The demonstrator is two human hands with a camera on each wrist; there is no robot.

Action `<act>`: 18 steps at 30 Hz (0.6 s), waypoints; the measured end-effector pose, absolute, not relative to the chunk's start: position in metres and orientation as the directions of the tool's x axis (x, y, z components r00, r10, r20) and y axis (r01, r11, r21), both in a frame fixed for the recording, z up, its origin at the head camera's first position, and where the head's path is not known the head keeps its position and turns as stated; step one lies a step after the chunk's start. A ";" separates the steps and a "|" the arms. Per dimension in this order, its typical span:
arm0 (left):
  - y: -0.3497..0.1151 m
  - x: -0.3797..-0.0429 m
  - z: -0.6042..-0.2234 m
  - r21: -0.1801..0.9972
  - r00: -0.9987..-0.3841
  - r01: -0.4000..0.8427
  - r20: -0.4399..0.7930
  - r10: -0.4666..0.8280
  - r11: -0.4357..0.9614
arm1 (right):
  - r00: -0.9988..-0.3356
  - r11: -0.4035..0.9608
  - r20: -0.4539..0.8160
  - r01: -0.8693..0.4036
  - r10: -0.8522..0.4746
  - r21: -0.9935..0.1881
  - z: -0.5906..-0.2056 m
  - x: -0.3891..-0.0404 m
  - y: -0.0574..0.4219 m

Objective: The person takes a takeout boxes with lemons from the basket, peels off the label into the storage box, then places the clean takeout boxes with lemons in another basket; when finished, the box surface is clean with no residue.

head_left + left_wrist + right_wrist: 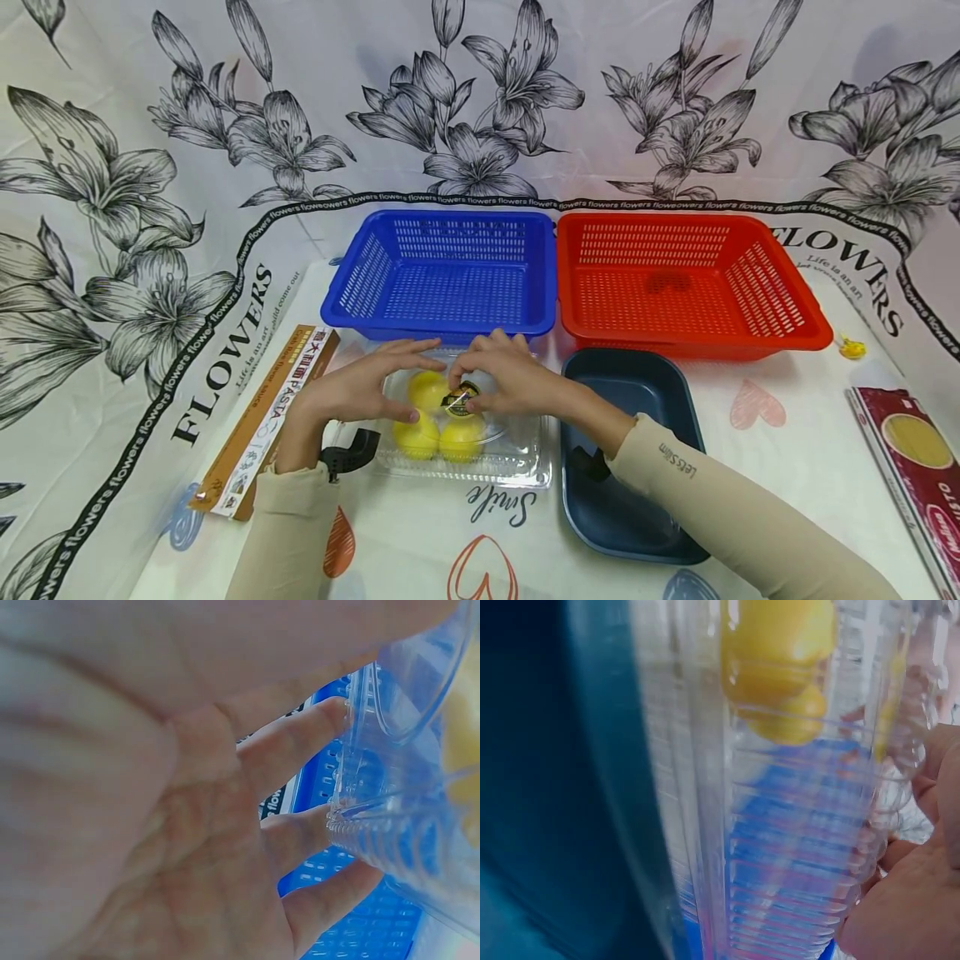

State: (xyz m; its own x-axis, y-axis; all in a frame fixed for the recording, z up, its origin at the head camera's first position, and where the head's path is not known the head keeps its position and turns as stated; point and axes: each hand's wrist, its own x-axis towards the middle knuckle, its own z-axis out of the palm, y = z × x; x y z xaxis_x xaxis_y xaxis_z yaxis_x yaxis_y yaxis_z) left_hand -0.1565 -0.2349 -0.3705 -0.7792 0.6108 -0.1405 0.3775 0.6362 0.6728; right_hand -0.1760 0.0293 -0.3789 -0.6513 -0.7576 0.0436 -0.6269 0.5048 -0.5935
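Observation:
A clear ribbed plastic clamshell container (517,471) lies on the table with several round yellow fruits (426,390) inside. Their exact kind cannot be told through the plastic. On its lid is a black and gold sticker (459,400). My left hand (360,383) is at the container's left side, thumb and fingers spread apart; in the left wrist view its straight fingers (300,742) touch the ribbed edge. Over the lid, my right hand (510,375) has loosely bent fingers, with thumb and forefinger apart beside the sticker. The right wrist view shows that hand against the ribbed plastic.
Behind the container stand a blue basket (341,287) and a red basket (813,321). A dark blue tray (637,546) lies under my right forearm. A brown pasta pack (262,425) is at left, a dark red pack (907,467) at right, near a small yellow object (851,347).

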 end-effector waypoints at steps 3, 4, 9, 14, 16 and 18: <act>-0.235 -0.156 -0.370 0.679 -0.781 0.371 -0.141 0.608 0.634 | -0.631 0.462 0.079 -0.642 -0.772 -0.612 -0.380 -0.175 0.029; -0.235 -0.156 -0.370 0.680 -0.781 0.371 -0.140 0.609 0.633 | -0.622 0.449 0.086 -0.647 -0.778 -0.617 -0.380 -0.175 0.029; -0.234 -0.157 -0.369 0.674 -0.782 0.371 -0.145 0.607 0.639 | -0.583 0.391 0.111 -0.661 -0.805 -0.641 -0.379 -0.176 0.032; -0.233 -0.156 -0.368 0.669 -0.787 0.360 -0.157 0.597 0.650 | -0.591 0.299 0.153 -0.595 -0.792 -0.746 -0.378 -0.178 0.041; -0.232 -0.156 -0.368 0.669 -0.788 0.357 -0.160 0.595 0.652 | -0.611 0.271 0.166 -0.557 -0.774 -0.785 -0.377 -0.179 0.047; -0.232 -0.156 -0.368 0.671 -0.790 0.350 -0.164 0.591 0.654 | -0.638 0.261 0.169 -0.523 -0.751 -0.811 -0.376 -0.179 0.057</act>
State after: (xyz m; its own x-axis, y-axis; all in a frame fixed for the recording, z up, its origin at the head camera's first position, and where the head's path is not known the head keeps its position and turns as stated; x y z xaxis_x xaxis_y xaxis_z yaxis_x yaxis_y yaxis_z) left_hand -0.1562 -0.2323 -0.3679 -0.7896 0.5913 -0.1638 0.3502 0.6536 0.6710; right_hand -0.1789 0.0567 -0.3758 -0.6382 -0.7510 0.1695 -0.5229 0.2612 -0.8114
